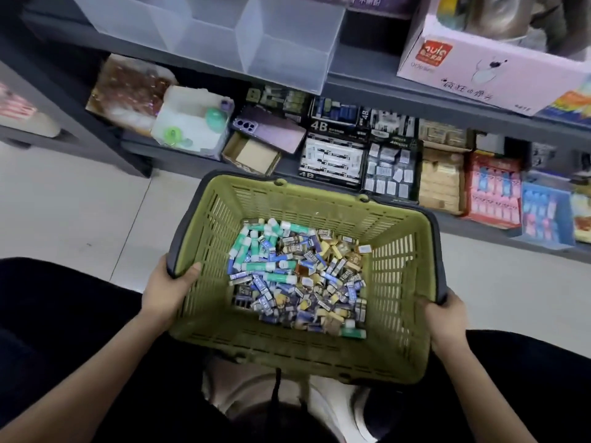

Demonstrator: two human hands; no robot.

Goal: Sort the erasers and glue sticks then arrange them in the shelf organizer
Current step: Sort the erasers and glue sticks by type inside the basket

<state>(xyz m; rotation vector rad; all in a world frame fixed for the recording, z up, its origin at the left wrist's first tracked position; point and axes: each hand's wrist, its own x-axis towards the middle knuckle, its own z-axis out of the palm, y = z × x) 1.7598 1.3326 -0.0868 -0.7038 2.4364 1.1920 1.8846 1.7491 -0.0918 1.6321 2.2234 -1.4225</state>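
Between the two grips, head view: olive-green slotted plastic basket (pixel 399 282) with a dark grey rim, held up in front of the person. Left hand (pixel 166 292) clamps the near-left rim corner, thumb hooked over the edge to the inside. Right hand (pixel 446 321) wraps round the near-right rim corner, fingertips hidden behind the rim. Both hands are closed on the basket, neither is free.

Inward of both grips, on the basket floor: one mixed loose pile. White-and-teal plastic glue sticks (pixel 265 266) lie mostly toward the left-hand side and far end; one more lies near the right hand's corner. Small paper-sleeved block erasers (pixel 319 292) in blue, black and yellow fill the middle and the right-hand side. Not sorted yet.

Beyond the grips, up and away: frosted clear plastic shelf organizer (pixel 287 52) with dividers, on a dark grey metal shelf (pixel 367 78). Nothing from the pile is in it yet. To its right-hand side sits a pink cardboard carton (pixel 479 65). Just past the basket's far rim, lower down: boxed stationery (pixel 332 161).

Handling, judged:
- **Basket:** rim looks stiff, walls probably flex. The load looks light but loose and will slide if tilted, so keep it level with a grip at opposite rim corners.
- **Glue sticks:** hard, smooth, likely to roll. Pinch across the barrel.
- **Erasers:** small, soft, grippy, not fragile. Pinch the long sides or scoop several.
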